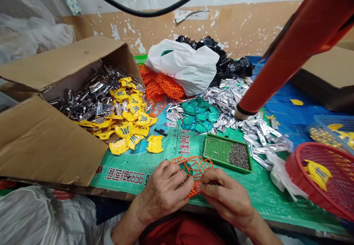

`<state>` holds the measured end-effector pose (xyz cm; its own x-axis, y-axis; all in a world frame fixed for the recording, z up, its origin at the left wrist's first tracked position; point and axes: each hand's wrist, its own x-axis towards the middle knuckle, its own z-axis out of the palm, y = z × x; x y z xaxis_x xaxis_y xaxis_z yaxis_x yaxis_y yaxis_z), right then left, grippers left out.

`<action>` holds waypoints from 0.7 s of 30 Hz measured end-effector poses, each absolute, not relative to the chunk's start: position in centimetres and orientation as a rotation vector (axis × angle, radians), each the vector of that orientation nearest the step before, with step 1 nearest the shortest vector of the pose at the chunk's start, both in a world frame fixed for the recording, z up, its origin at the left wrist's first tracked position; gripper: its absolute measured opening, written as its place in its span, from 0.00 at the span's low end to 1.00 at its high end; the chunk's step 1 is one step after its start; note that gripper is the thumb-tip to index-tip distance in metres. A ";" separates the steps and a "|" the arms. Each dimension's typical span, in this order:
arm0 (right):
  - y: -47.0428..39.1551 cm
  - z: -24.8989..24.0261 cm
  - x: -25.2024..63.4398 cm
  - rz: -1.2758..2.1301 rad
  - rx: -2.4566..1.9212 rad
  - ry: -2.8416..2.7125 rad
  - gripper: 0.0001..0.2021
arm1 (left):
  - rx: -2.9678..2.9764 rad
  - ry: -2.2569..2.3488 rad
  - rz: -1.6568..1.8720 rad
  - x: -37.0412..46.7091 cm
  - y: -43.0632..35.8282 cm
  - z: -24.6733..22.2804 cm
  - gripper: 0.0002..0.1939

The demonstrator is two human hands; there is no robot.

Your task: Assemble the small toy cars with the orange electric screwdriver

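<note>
Near the table's front edge, my left hand (168, 186) is closed on the left side of an orange lattice piece (197, 165). A green part shows through the lattice's openings. My right hand (225, 193) pinches at the lattice's lower right, and a tiny shiny thing shows at its fingertips, too small to name. Just behind my right hand sits a green tray (215, 151) with many small metal pieces (240, 156) heaped at its right end. Beyond the lattice lie teal parts (200, 114) in a pile and a single yellow part (155, 144).
An open cardboard box (52, 142) at left spills metal clips and yellow parts (132, 127). Behind are orange lattices (160, 84), a white bag (182, 62) and black parts (232, 66). Silver clips (260, 130), a red tube (287, 49) and a red basket (301, 186) stand right.
</note>
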<state>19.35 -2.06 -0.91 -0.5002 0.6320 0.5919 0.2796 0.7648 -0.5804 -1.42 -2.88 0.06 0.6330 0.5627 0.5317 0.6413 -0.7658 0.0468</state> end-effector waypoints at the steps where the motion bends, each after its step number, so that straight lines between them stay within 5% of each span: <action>1: -2.1 -1.0 19.4 0.536 -0.693 -2.103 0.10 | -2.705 -0.998 -0.799 -1.4 -2.9 0.1 0.08; 9: -2.9 -3.2 19.6 0.652 -0.837 -2.074 0.10 | -2.720 -0.987 -0.766 -1.3 -2.9 0.5 0.06; 21: -2.0 -0.7 19.1 0.305 -0.698 -2.130 0.09 | -2.742 -1.031 -0.782 -1.3 -2.9 0.2 0.08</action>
<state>19.13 -1.96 -0.66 -0.4819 0.5795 0.6572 0.3721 0.8144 -0.4452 -1.34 -2.91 0.17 0.6368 0.5850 0.5022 0.6416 -0.7633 0.0756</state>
